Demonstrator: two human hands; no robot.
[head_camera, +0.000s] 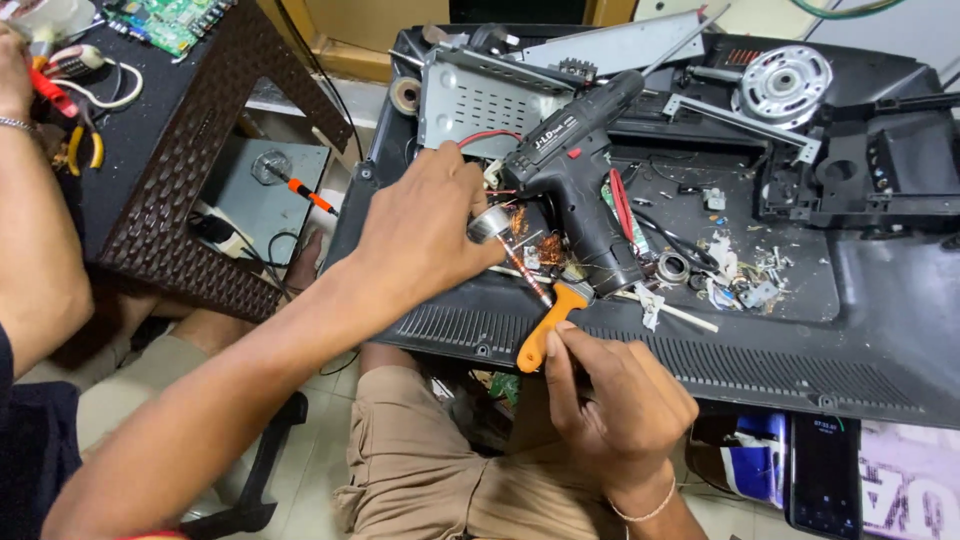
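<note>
A workbench is seen from above, formed by the black plastic back cover (700, 340) of a dismantled flat-screen set. An orange-handled screwdriver (545, 330) is gripped by the right hand (615, 400), fingers closed round the lower end of the handle at the near edge of the cover. The tool's long axis runs diagonally, from the handle at near right up and to the far left, where its shaft meets a small round metal part (488, 224). That part is pinched by the fingertips of the left hand (425, 225), which is closed on it and is held farther from the viewer and to the left of the right hand. The metal part thus lies up and left of the right hand, in line with the shaft, and the left hand is the nearer one to it. Just right of the part, a black cordless drill (575, 175) is laid on the cover, handle toward the viewer. Copper wire scraps (550, 248) are scattered beside it. At far left, another person's arm (35, 230) is seen by a dark wicker stool (180, 200).
</note>
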